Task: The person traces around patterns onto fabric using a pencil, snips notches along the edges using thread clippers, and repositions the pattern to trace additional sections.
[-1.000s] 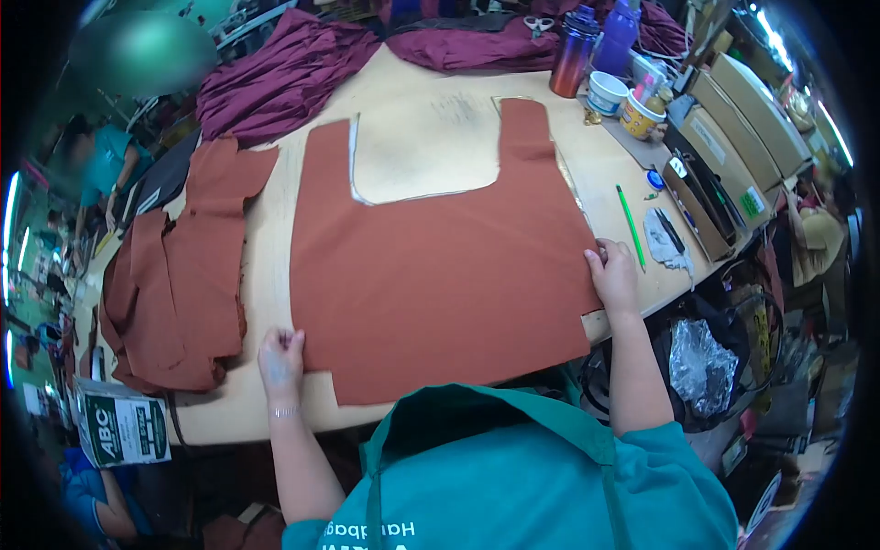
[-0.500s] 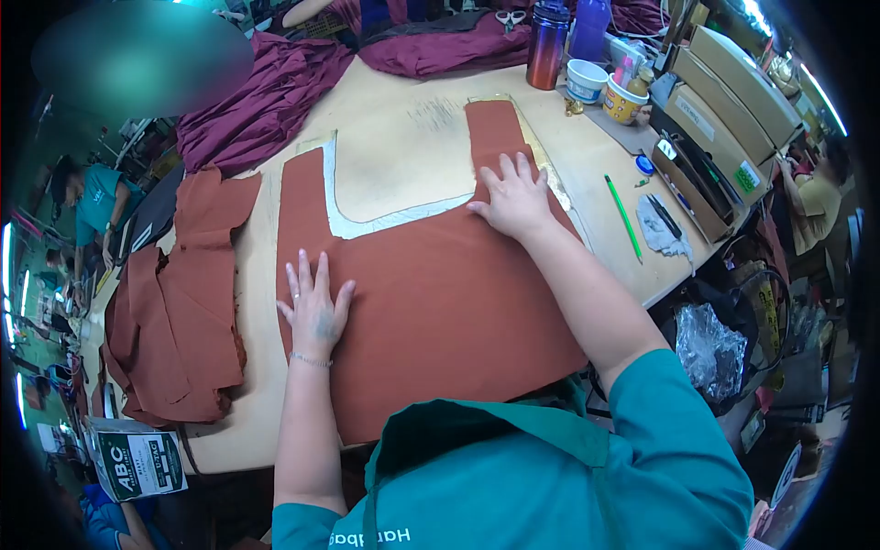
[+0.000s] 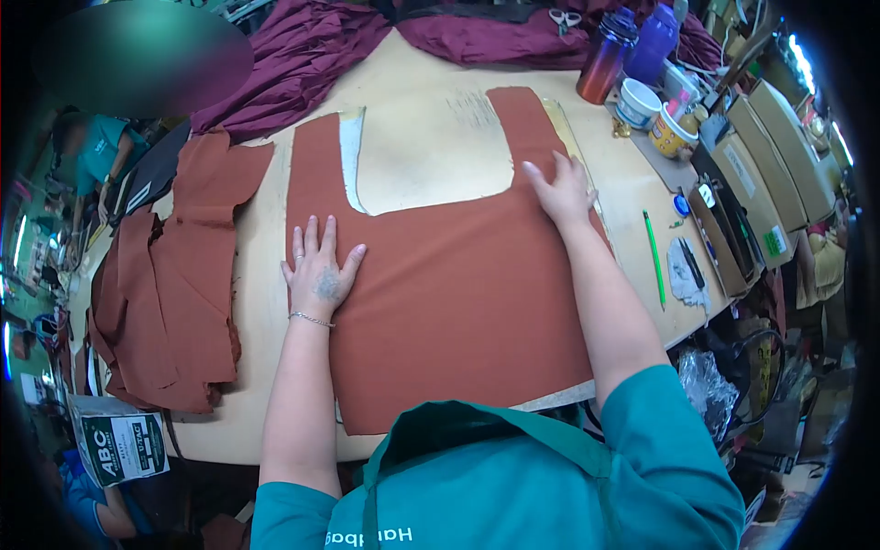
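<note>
One rust fabric panel (image 3: 449, 284) points its prongs (image 3: 314, 151) to twelve o'clock, left hand (image 3: 323, 275) laid at nine, right hand (image 3: 566, 194) at two, fingers spread, gripping nothing.

Since half a second ago, the pale sheet (image 3: 350, 151) has been mostly covered along the inner curve's bottom by the brown fabric (image 3: 449, 293) (though bared at lower right).

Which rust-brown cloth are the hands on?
The wide notched cloth, spread flat under the left hand and right hand; the rumpled cloth at left lies untouched.
</note>
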{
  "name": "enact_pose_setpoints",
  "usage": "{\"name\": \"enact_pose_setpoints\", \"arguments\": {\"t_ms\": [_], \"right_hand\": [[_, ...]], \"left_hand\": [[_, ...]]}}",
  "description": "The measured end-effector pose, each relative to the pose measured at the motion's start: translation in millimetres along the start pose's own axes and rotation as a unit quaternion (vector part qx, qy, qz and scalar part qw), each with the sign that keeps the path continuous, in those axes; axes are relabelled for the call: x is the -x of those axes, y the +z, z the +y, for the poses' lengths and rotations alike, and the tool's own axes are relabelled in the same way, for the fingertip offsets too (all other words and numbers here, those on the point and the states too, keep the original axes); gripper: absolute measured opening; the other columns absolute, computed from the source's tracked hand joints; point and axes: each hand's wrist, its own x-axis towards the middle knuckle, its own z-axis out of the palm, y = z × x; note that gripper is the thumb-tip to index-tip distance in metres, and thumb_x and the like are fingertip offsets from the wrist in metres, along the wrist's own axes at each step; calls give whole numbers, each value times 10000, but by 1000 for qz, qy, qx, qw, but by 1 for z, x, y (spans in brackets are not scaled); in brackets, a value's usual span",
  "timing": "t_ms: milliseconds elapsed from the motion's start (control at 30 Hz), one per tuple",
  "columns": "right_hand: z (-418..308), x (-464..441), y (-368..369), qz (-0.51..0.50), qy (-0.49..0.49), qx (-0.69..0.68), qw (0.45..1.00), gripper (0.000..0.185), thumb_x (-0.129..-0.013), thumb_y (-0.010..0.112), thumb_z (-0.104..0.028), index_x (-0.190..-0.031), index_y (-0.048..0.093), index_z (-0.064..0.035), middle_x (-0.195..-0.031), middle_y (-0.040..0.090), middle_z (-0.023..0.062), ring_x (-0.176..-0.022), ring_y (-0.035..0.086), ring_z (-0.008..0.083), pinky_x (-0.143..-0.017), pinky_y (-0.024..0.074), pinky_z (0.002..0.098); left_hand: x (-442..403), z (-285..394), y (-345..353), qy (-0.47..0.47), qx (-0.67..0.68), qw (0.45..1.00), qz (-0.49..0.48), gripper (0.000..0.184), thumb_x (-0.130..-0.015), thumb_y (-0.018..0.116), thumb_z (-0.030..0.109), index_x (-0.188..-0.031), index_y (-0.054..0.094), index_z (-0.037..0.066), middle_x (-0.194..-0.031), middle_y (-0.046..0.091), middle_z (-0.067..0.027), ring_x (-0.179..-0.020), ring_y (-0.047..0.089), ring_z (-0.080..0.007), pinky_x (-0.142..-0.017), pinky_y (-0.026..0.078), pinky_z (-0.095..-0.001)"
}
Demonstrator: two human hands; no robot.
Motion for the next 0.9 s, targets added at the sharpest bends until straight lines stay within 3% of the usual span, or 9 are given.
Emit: {"name": "enact_pose_setpoints", "arguments": {"t_ms": [133, 200, 300, 500, 633, 733, 800, 833, 900], "right_hand": [[69, 13, -18, 102, -126, -87, 983, 389, -750, 657, -254, -1028, 565, 3, -1022, 549, 202, -1010, 491, 324, -865, 398, 361], [98, 39, -51, 85, -92, -132, 983, 283, -775, 611, -174, -970, 583, 29, -901, 589, 180, -854, 567, 279, -764, 448, 343], [129, 74, -82, -5, 24, -158, 987, 235, -796, 587, -146, -945, 595, 35, -789, 610, 137, -739, 589, 196, -687, 463, 289], [127, 96, -82, -75, 38, -287, 954, 229, -836, 568, -198, -882, 615, 21, -676, 587, 33, -580, 518, 120, -529, 423, 247], [117, 80, -107, -257, 202, -350, 878, 254, -863, 545, -280, -870, 600, -32, -782, 607, 46, -706, 580, 140, -598, 466, 261], [101, 89, -103, -299, 196, -615, 703, 275, -879, 518, -257, -1017, 558, -22, -965, 602, 83, -861, 596, 176, -719, 493, 295], [113, 82, -81, -300, 171, -603, 719, 333, -891, 491, -234, -1146, 484, -19, -1118, 550, 97, -982, 565, 197, -832, 471, 323], [113, 79, -82, -349, 178, -666, 634, 352, -896, 475, -194, -1197, 451, -14, -1153, 537, 99, -1029, 543, 206, -880, 443, 336], [109, 78, -85, -349, 146, -660, 649, 340, -899, 459, -160, -1204, 440, -10, -1156, 535, 101, -1032, 543, 208, -885, 441, 334]], "left_hand": [[-7, -10, 4, 19, 20, 1000, -2, 690, -799, 442, 585, -1350, 312, 191, -1434, 211, -62, -1337, 123, -251, -993, 154, -607], [3, -21, -2, 59, 145, 986, 51, 558, -839, 500, 416, -1292, 397, 107, -1392, 273, -140, -1305, 187, -332, -1014, 197, -532], [39, -45, -13, 129, 264, 944, 148, 406, -848, 536, 205, -1197, 479, 4, -1322, 347, -226, -1245, 264, -419, -1018, 250, -426], [129, -56, -4, 88, 167, 982, 22, 549, -858, 499, 361, -1302, 373, 65, -1386, 272, -163, -1288, 207, -374, -1009, 199, -523], [137, -50, -10, 75, 103, 992, 0, 615, -846, 485, 441, -1340, 323, 113, -1423, 212, -109, -1318, 158, -330, -972, 183, -605], [135, -58, -6, 82, 66, 994, 9, 634, -832, 490, 461, -1343, 320, 127, -1431, 198, -98, -1326, 153, -299, -966, 196, -611], [138, -61, -4, 87, 42, 995, 4, 642, -824, 496, 467, -1342, 322, 130, -1431, 199, -94, -1327, 158, -283, -966, 207, -606], [138, -63, -7, 91, 37, 995, -1, 646, -820, 498, 470, -1342, 323, 131, -1431, 202, -91, -1327, 161, -277, -965, 211, -605], [138, -66, -9, 98, 25, 995, 5, 651, -815, 501, 472, -1345, 319, 139, -1430, 214, -78, -1324, 175, -266, -963, 224, -601]]}}
